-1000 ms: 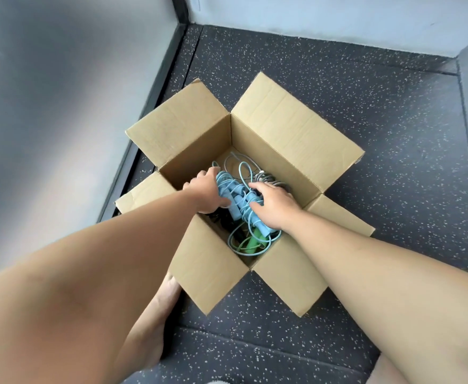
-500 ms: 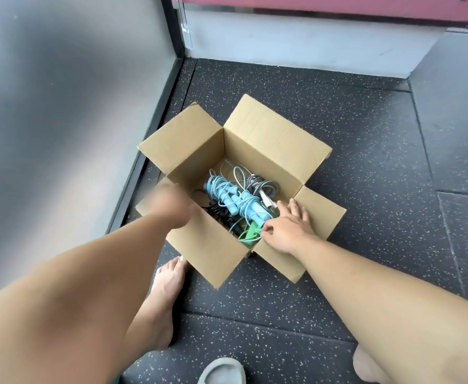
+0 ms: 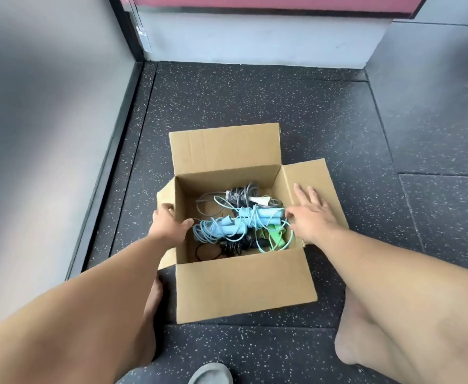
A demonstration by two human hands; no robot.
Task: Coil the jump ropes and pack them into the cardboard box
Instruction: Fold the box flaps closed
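Both hands are now resting at the box's sides instead of pressing on the blue jump rope (image 3: 235, 223) as they were a second ago: the left hand (image 3: 169, 221) is gripping the left wall of the cardboard box (image 3: 241, 286), thumb inside and fingers (image 3: 165, 209) curled over the edge, while the right hand (image 3: 310, 214) is lying flat on the right flap (image 3: 320, 176), fingers spread apart. The box is also sitting squarer on the floor (image 3: 255, 101), with the coiled jump ropes (image 3: 241, 196) lying inside, so packing is looking finished and flap-closing is probably coming.
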